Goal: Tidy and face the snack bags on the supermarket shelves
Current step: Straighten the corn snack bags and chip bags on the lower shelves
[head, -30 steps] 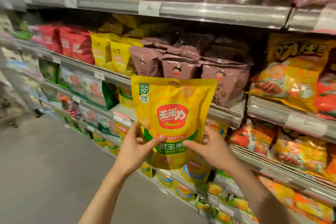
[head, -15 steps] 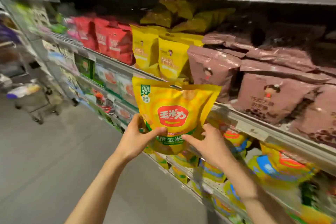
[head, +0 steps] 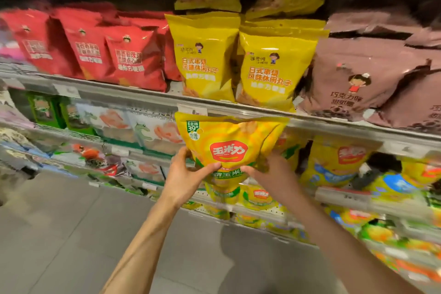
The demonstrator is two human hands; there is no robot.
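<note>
Yellow corn bag [head: 229, 148] is held upright before the shelf edge [head: 334, 126]; left hand [head: 188, 179] and right hand [head: 272, 176] both grasp its lower corners.

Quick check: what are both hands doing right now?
Left hand: grips the lower left edge of the yellow corn snack bag.
Right hand: grips the same bag's lower right edge.

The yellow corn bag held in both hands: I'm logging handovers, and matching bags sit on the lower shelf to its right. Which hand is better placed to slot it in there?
Probably the right hand: it grips the yellow corn bag on the side nearest the matching bags. The left hand would cross over.
</note>
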